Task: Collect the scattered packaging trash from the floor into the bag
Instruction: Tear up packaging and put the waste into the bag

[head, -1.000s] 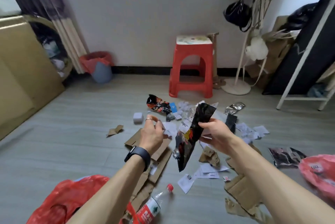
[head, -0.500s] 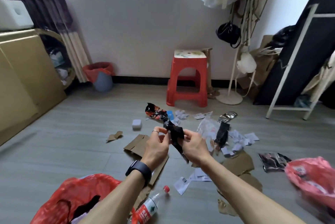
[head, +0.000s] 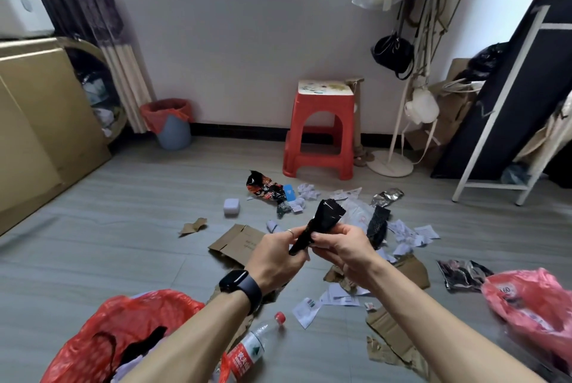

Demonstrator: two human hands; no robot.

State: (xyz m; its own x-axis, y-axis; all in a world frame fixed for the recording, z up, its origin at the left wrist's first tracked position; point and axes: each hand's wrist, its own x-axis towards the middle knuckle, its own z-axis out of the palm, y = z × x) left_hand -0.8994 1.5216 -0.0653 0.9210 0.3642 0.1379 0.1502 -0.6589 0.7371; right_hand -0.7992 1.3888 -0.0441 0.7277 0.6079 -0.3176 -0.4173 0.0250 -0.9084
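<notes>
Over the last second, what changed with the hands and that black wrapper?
The left hand, free a second ago, came across and took hold of the black wrapper, which the right hand alone held hanging open. Both hands have since twisted it into a narrow roll, its zigzag end up. The red bag, plastic bottle and paper scraps stayed put.

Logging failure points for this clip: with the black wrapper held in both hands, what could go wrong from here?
1. The black wrapper is bunched only where the left hand and right hand grip it. Its far end fans out, so it may spring open when released.
2. The red bag lies slumped at lower left, so a drop could land beside it, near the bottle.
</notes>
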